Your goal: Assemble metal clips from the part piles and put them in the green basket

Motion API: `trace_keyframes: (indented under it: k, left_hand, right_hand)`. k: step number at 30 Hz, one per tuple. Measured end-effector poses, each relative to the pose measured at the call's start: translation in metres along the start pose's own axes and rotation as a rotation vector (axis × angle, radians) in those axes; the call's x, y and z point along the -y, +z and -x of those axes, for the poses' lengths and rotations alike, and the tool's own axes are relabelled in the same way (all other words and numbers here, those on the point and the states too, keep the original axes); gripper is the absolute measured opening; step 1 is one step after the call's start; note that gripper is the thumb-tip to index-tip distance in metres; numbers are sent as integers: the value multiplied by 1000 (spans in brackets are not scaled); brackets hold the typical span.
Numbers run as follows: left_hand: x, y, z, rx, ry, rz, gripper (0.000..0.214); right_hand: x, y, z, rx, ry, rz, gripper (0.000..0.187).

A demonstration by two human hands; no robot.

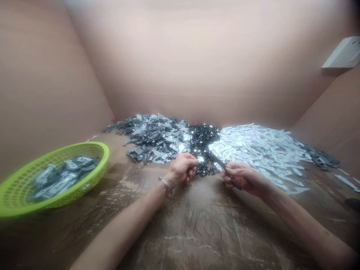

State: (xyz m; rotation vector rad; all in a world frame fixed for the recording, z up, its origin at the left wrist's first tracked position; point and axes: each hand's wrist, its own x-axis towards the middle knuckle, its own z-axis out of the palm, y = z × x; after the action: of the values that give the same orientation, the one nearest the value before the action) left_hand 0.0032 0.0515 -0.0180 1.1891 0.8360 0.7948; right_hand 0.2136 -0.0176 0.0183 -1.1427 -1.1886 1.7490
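Note:
My left hand (pixel 182 167) is closed in a pinch on a small shiny metal piece (pixel 200 159), just in front of a heap of small black parts (pixel 204 140). A bracelet sits on that wrist. My right hand (pixel 239 175) is closed round a thin dark tool (pixel 222 165) whose tip points up and left toward the left hand. Both hands hover over the worn wooden table (pixel 197 225), a short gap apart.
A pile of dark grey metal plates (pixel 153 137) lies behind and left, a pile of light silver strips (pixel 261 148) to the right. A green plastic basket (pixel 17 195) at the left holds several grey pieces. Cardboard walls (pixel 197 56) enclose the table.

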Motion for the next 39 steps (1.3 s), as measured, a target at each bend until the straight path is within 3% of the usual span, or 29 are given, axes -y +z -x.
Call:
trace_keyframes:
  k: [5, 18, 23, 29, 39]
  left_hand:
    - [2, 0, -1, 10, 4, -5, 20]
    - [-5, 2, 4, 80, -7, -61, 15]
    - [-8, 3, 5, 93, -21, -110, 16]
    - [-8, 2, 4, 100, -7, -107, 14]
    - [-9, 4, 5, 133, -23, -130, 11]
  right_hand:
    - [-2, 2, 0, -81, -40, 206, 18]
    - [4, -2, 0, -66, -36, 458, 18]
    - [10, -6, 2, -18, -16, 592, 35]
    - [14, -6, 4, 50, -92, 783, 16]
    - [15, -5, 3, 93, -120, 884, 20]
